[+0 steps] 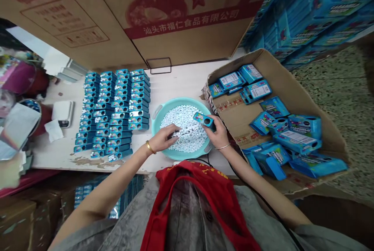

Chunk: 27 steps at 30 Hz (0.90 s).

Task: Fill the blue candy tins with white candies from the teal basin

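A turquoise basin [157, 120] full of small white candies [187, 144] stands at the middle of the table. My left hand [166, 137] is at the basin's left side, its curled fingers among the candies; whether it pinches any is too small to tell. Over the basin's right side, my right hand [217, 132] grips a small blue box [203, 119] with a dark round opening on its end. Several rows of similar blue boxes [119, 109] stand on the table to the left.
An open cardboard box [233, 118] with loose blue boxes lies at the right. Large cartons [175, 44] rise behind the table, with stacked blue packs [304, 21] at the back right. A white scale [62, 113] sits at the left.
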{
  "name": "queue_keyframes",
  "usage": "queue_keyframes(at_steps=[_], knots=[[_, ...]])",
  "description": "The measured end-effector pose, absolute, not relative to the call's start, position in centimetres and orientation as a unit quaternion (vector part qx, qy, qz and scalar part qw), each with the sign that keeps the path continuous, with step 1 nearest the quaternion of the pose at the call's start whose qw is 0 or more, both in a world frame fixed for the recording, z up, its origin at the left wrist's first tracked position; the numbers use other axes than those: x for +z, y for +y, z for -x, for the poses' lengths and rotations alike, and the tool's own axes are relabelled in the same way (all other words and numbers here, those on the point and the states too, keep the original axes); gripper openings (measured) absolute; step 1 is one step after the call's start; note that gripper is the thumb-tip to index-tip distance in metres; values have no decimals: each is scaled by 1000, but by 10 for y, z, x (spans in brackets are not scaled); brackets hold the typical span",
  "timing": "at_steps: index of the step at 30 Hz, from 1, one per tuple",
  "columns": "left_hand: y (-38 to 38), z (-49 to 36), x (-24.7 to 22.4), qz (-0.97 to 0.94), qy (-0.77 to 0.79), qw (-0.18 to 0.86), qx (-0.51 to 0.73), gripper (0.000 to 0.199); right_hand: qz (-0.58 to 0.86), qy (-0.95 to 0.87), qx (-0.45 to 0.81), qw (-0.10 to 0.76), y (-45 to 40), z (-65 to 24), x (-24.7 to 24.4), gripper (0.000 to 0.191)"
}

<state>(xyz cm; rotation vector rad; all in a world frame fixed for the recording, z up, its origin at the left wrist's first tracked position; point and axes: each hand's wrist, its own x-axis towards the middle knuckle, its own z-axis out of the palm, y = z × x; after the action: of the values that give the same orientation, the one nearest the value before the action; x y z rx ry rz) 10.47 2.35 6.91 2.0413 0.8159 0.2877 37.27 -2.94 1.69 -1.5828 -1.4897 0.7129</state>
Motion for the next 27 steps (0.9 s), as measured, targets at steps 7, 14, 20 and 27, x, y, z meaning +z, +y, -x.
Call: queue_keyframes(at_steps=[7, 14, 20, 27], knots=[[52, -142, 140, -890, 318, 302, -122, 22, 564, -684, 263, 382, -34, -354, 11, 45], [40, -187, 196, -898, 317, 169, -253, 33, 552, -690, 251, 395, -38, -348, 4, 45], [65, -150, 134, -884, 416, 147, -157, 30, 596, -648, 250, 403, -35, -358, 7, 35], [42, -141, -14, -855, 421, 255, -165, 41, 633, -604, 249, 416, -28, -369, 22, 32]])
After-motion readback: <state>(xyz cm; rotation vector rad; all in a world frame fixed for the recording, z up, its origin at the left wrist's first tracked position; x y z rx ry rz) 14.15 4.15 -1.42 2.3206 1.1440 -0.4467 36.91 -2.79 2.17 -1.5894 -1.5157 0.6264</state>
